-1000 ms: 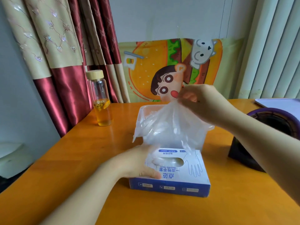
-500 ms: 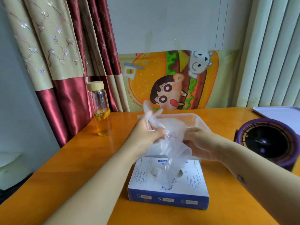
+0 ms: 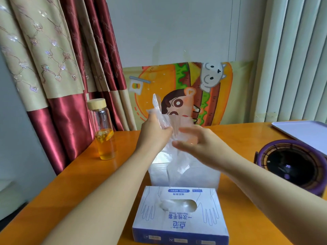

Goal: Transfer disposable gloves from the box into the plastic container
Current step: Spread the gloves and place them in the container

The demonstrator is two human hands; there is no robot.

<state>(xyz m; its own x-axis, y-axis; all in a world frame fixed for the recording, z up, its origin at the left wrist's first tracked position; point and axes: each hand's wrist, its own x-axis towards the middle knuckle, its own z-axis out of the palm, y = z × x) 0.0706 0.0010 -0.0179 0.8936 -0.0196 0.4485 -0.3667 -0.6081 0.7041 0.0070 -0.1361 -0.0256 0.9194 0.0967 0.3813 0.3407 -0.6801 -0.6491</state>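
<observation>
left hand (image 3: 155,133) has the gloves (image 3: 174,124) bunched in its fist right over the plastic container (image 3: 185,175), probably so they drop straight in. right hand (image 3: 198,145) touches them too but it's blurry, can't tell its grip. box (image 3: 180,214) sits in front

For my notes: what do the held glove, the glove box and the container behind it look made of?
The glove: thin clear plastic film, glossy, crinkled and see-through. The glove box: printed cardboard, matte, with crisp folded edges. The container: probably rigid plastic, frosted and translucent; its flat walls hold their shape.
</observation>
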